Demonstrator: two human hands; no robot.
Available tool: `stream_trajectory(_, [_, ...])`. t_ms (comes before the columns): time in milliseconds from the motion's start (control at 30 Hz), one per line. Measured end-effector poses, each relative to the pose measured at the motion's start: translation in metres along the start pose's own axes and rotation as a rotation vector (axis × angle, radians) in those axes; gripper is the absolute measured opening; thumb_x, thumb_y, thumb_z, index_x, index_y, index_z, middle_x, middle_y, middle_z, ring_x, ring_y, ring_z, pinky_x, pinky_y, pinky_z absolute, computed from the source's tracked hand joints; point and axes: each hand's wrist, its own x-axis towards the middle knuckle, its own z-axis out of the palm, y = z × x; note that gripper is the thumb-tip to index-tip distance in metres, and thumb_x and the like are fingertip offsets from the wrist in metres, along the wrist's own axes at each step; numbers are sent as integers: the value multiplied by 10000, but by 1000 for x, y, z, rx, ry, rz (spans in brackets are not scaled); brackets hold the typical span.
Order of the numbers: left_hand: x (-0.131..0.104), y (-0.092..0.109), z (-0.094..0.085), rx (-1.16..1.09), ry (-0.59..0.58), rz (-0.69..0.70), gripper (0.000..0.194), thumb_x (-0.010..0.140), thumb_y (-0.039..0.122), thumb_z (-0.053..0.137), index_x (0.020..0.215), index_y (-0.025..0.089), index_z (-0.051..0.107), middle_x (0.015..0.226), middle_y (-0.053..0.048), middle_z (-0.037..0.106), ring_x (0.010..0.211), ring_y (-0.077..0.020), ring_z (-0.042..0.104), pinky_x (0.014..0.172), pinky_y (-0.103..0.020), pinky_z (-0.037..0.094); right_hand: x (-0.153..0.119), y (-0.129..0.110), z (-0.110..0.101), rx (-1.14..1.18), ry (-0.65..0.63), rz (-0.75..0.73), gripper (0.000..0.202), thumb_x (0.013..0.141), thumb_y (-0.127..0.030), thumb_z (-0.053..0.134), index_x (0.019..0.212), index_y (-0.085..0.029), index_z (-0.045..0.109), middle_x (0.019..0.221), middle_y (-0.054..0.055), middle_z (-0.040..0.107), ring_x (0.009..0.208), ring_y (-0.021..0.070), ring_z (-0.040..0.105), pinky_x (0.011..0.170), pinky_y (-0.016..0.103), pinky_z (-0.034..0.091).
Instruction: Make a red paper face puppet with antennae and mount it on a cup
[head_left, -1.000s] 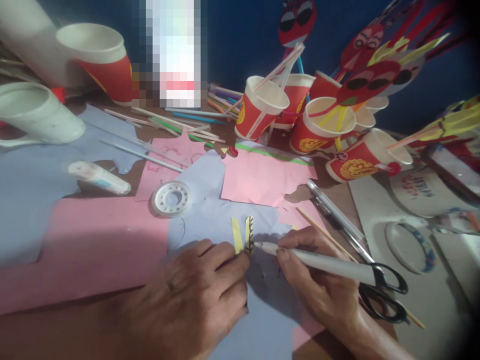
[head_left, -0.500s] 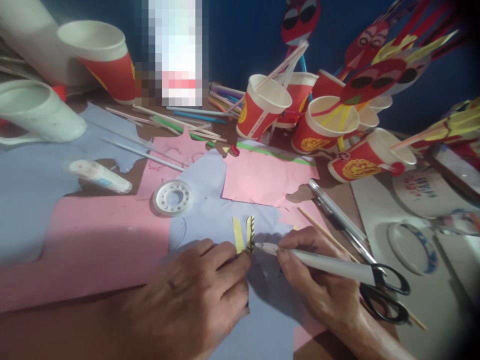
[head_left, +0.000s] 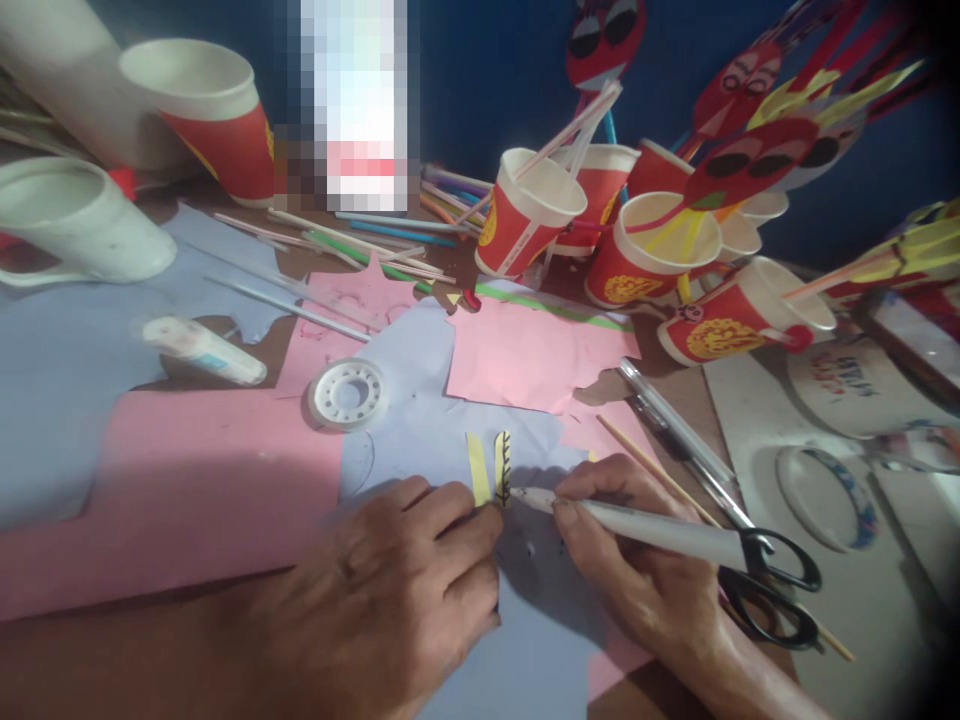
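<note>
My right hand [head_left: 645, 560] grips a white marker pen [head_left: 667, 530], its tip against the right edge of a yellow paper strip [head_left: 500, 465]. Short black strokes run along that edge. A second yellow paper strip [head_left: 476, 468], unmarked where it shows, lies just to the left. My left hand [head_left: 405, 580] rests with bent fingers on the lower ends of the strips, which its fingertips hide. Both strips lie on blue paper [head_left: 465, 425]. Beside my right hand are black-handled scissors [head_left: 776, 590], partly covered by the hand and pen.
A white tape roll [head_left: 347, 394] and a glue stick [head_left: 206, 350] lie left of centre. Red paper cups [head_left: 525, 220] with straws and paper faces stand at the back right. A white mug [head_left: 82, 225] is at left. Pens [head_left: 675, 435] and a wooden stick [head_left: 645, 460] lie at right.
</note>
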Motion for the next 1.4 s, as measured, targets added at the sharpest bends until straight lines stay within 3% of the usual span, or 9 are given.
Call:
stream_trajectory(333, [0,-2,-1,15,-17,40,104,883,174,550,782,188,573,879,-32,631,813,-223,530,640,-377,394,3,-1,1,-58,-1,-24,70,847,-164,561,807,-215,534,564,-66,500,393,62,426,357,169,338])
stream_trajectory(733, [-1,0,5,-20,16,-23,170,936,175,471,810,179,584,905,-43,637,846,-226,531,690,-389,395,4,-5,4,-74,16,-38,70,848,-161,565,809,-208,530,569,-68,505,391,56,411,356,172,321])
stream_trajectory(967, [4,-1,-8,-2,-40,10,230,922,160,448,722,196,555,797,-23,612,813,-215,557,666,-370,426,4,-4,4,-69,26,-20,66,838,-164,573,805,-214,546,529,-68,497,377,70,424,351,182,350])
stream_trajectory(1133, [1,1,-6,24,-47,14,157,878,139,509,743,195,566,856,-23,635,863,-224,554,706,-383,433,2,-3,0,-20,56,54,69,848,-157,568,814,-214,548,463,-81,463,331,68,399,292,163,311])
stream_trajectory(1400, [0,0,-7,28,-43,17,114,838,128,562,746,194,576,838,-11,629,831,-216,551,676,-375,428,2,-3,0,4,28,43,67,846,-167,575,810,-214,544,461,-75,473,325,69,391,284,165,298])
